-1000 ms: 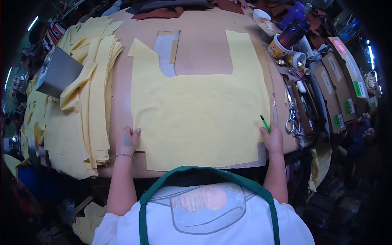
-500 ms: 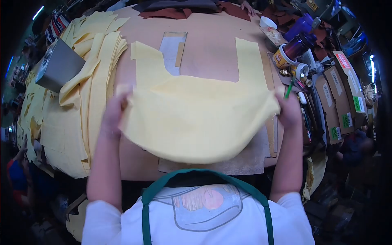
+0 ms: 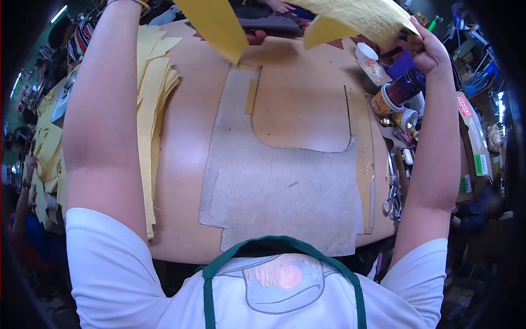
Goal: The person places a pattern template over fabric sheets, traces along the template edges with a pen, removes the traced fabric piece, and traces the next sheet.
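My right hand (image 3: pixel 430 50) is raised at the upper right, its fingers closed on the edge of a pale yellow fabric piece (image 3: pixel 367 19). A green pen (image 3: pixel 434 23) sticks up beside those fingers. The fabric is lifted high, partly cut off by the top edge, and one strip of it hangs over the far end of the table. My left arm reaches up past the frame's top, so only the wrist with a band shows and the hand is hidden. Below lies a grey, U-notched flat pattern template (image 3: pixel 285 192) on the table.
Stacked yellow fabric (image 3: pixel 156 104) lies along the left side of the table (image 3: pixel 183 164). At the right are scissors (image 3: pixel 392 200), a purple tumbler (image 3: pixel 404 88), a tub (image 3: pixel 381 101), a white bowl (image 3: pixel 366 51) and cardboard boxes (image 3: pixel 472 131). Another person's hand (image 3: pixel 279 6) is at the far side.
Both arms have swung up and away from me, lifting the yellow fabric off the table. The grey template beneath it is now uncovered. My left hand has left the view.
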